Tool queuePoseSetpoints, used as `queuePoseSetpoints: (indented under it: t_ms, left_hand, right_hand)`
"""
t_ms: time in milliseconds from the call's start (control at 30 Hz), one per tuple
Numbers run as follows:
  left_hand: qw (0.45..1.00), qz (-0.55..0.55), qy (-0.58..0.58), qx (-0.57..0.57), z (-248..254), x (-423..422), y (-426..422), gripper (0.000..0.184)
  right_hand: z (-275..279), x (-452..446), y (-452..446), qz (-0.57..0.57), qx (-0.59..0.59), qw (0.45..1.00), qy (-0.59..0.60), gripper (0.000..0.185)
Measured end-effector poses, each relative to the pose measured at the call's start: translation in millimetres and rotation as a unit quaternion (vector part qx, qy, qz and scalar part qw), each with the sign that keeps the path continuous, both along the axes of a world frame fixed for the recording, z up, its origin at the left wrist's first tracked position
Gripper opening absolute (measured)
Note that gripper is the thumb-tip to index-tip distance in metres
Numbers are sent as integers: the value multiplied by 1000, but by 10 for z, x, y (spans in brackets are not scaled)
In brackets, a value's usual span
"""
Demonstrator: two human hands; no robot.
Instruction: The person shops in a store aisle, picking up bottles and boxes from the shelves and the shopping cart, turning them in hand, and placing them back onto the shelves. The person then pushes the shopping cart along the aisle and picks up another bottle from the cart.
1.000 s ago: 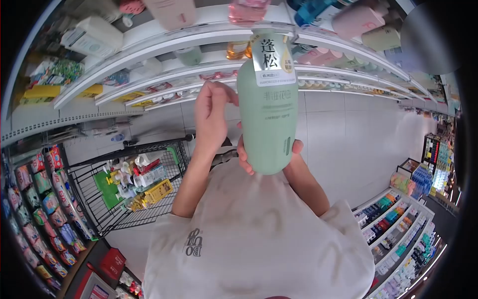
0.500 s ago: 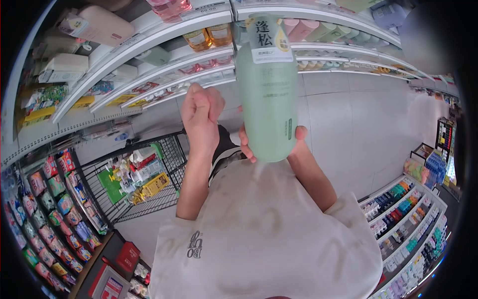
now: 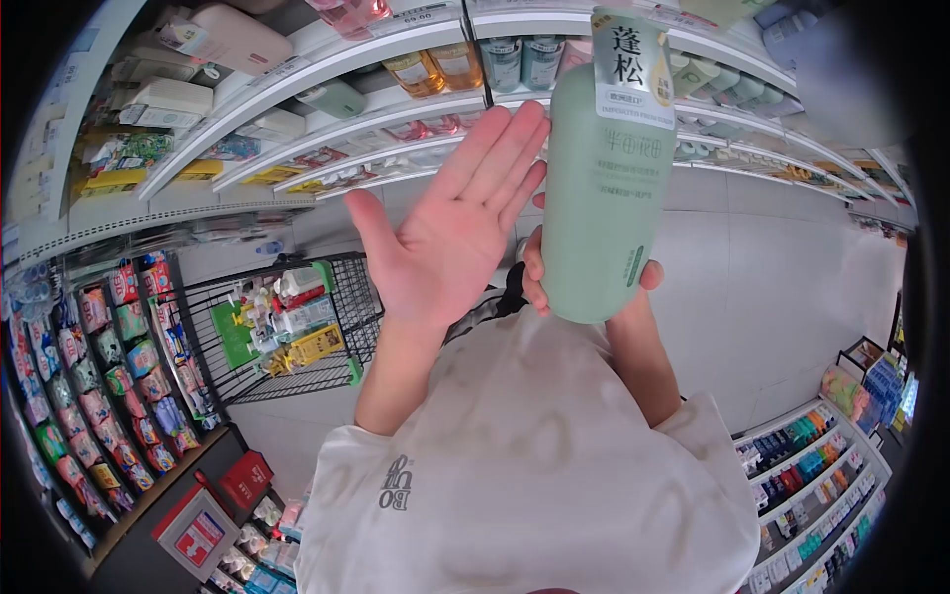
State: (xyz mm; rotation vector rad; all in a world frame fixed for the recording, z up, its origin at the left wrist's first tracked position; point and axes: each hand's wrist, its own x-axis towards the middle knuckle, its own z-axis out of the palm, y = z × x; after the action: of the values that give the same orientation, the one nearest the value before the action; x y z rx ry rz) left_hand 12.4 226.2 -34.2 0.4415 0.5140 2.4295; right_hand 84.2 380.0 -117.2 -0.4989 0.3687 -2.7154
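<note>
A tall pale-green shampoo bottle (image 3: 602,218) stands nearly upright in front of my chest, with a printed tag around its neck and dark Chinese lettering on it. My right hand (image 3: 535,271) grips its lower part from behind; only some fingers and the thumb show at the sides. Left of the bottle, my left hand (image 3: 445,243) is spread flat with the palm facing the camera and nothing in it. Its fingertips come close to the bottle's side; whether they touch it I cannot tell.
Store shelves (image 3: 391,42) with bottles run across the top. A black wire shopping cart (image 3: 242,368) holding several packages is at my left. Racks of colourful packets (image 3: 109,371) stand further left, and another stocked shelf unit (image 3: 816,485) is at lower right.
My left hand has opened from a closed fist to a spread palm and moved right. The bottle, in my right hand, has shifted right in view and tilted slightly.
</note>
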Motion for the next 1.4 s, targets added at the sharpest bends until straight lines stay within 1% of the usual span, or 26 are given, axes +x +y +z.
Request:
queuePoseSetpoints:
  t_ms: [367,433,467,533,567,633,667,733,767,833,967,1033,1133,1267,1367,1400]
  left_hand:
    - [998,-32,50,33,61,200,59,101]
    - [998,-20,48,26,86,235,59,93]
    - [998,-20,49,25,63,248,48,93]
    - [990,61,106,-70,-54,271,5,68]
    - [990,61,108,-71,-119,275,-17,68]
    - [992,91,10,-89,-202,278,-44,36]
    - [992,88,11,-88,-191,295,-32,36]
    - [977,137,-52,-154,-144,325,8,21]
    - [978,133,-52,-154,-163,329,0,21]
    - [985,113,-77,-107,-218,325,-48,20]
    - [980,126,-100,-121,-222,357,-45,20]
    - [975,141,-112,-131,-236,378,-38,21]
    - [974,148,-92,-144,-265,396,-36,24]
    - [959,182,-115,-182,-156,450,38,25]
    - [963,179,-106,-170,-184,460,7,23]
    - [976,146,-94,-131,-234,447,-47,18]
  right_hand:
    - [105,131,120,-24,40,998,41,101]
    - [114,140,114,-23,37,998,51,101]
    - [118,155,110,-24,36,998,53,101]
    - [127,190,99,-23,45,998,41,100]
    - [135,196,96,-23,44,998,42,100]
    - [164,206,86,-17,65,997,44,99]
    - [181,218,79,-20,66,997,45,99]
    - [208,238,53,-18,89,996,27,99]
    - [209,236,39,-21,90,995,26,99]
    - [196,217,17,-11,75,996,37,100]
    - [153,267,-3,-19,96,995,8,100]
    - [148,292,-17,1,73,996,-53,117]
    - [142,292,-9,1,75,996,-56,116]
    - [142,280,-16,2,78,995,-56,113]
    - [105,263,-34,2,71,996,-45,109]
    - [86,257,-46,-8,68,997,-20,101]
